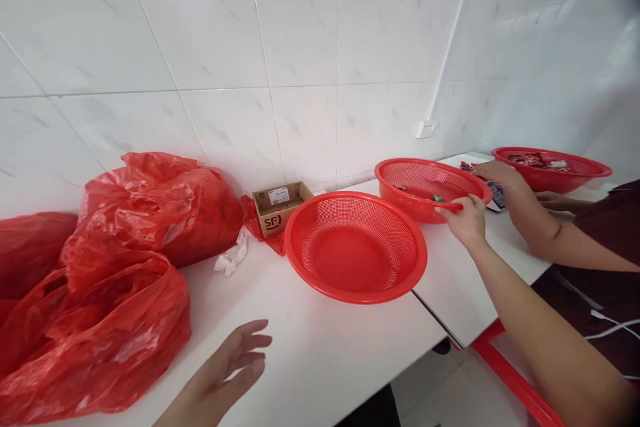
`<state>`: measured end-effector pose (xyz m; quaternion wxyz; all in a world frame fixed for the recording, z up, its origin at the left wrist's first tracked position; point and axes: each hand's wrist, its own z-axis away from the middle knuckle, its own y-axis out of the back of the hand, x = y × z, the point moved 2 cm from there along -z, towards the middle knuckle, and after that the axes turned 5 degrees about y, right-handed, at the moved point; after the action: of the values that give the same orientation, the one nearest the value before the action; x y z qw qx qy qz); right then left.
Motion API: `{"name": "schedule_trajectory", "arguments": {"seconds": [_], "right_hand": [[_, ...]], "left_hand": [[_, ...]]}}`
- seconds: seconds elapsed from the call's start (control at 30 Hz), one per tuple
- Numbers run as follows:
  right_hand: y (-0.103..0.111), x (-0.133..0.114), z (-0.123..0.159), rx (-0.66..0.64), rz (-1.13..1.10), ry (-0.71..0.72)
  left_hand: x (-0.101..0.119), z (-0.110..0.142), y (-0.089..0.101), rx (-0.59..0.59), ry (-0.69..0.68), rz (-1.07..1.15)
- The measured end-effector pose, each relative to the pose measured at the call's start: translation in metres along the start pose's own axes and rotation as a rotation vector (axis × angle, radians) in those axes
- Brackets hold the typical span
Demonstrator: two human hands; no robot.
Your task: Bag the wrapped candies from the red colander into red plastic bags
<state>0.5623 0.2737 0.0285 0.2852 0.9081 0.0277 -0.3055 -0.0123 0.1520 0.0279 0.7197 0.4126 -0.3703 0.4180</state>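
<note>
My left hand (227, 370) hovers over the white table at the near side, fingers apart and nothing in them. At the right, my right hand (467, 219) grips the near rim of a red perforated basket (415, 203), which holds a few small items, one of them green (438, 199). Between my hands stands a second red perforated basket (350, 257) with nothing visible inside, its right rim close to the gripped one.
Red plastic bags (165, 207) fill the left side. A small cardboard box (277, 210) and crumpled white tissue (233, 255) lie behind. At right, a co-worker's hand (500, 177) is near another red basket (555, 177) with small packets. A seam (435, 317) splits the tabletops.
</note>
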Motion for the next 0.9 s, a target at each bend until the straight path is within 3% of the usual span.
{"name": "schedule_trajectory", "arguments": {"seconds": [0.17, 0.23, 0.33, 0.43, 0.53, 0.6, 0.7, 0.83, 0.9], "right_hand": [[0.065, -0.032, -0.005, 0.099, -0.040, 0.063], [0.096, -0.051, -0.002, 0.126, -0.053, 0.124], [0.135, -0.078, 0.008, 0.117, -0.078, 0.191], [0.162, -0.102, 0.023, 0.074, -0.143, 0.216], [0.176, -0.122, 0.043, -0.003, -0.244, 0.230], [0.178, -0.134, 0.059, -0.057, -0.293, 0.242], [0.166, -0.148, 0.087, -0.197, -0.397, 0.219], [0.132, -0.155, 0.120, -0.436, -0.592, 0.101], [0.115, -0.154, 0.129, -0.475, -0.622, 0.088]], "left_hand": [[0.043, -0.036, -0.045, -0.184, 0.171, 0.493], [0.063, -0.057, -0.070, -0.309, 0.138, 0.603], [0.088, -0.091, -0.113, -0.424, -0.009, 0.553], [0.099, -0.113, -0.150, -0.469, -0.019, 0.468], [0.094, -0.108, -0.162, -0.523, -0.018, 0.334], [0.084, -0.094, -0.154, -0.542, -0.043, 0.248], [0.066, -0.066, -0.122, -0.521, -0.065, 0.136], [0.045, -0.026, -0.056, -0.382, -0.104, 0.028], [0.039, -0.003, -0.016, -0.236, -0.134, -0.064]]}}
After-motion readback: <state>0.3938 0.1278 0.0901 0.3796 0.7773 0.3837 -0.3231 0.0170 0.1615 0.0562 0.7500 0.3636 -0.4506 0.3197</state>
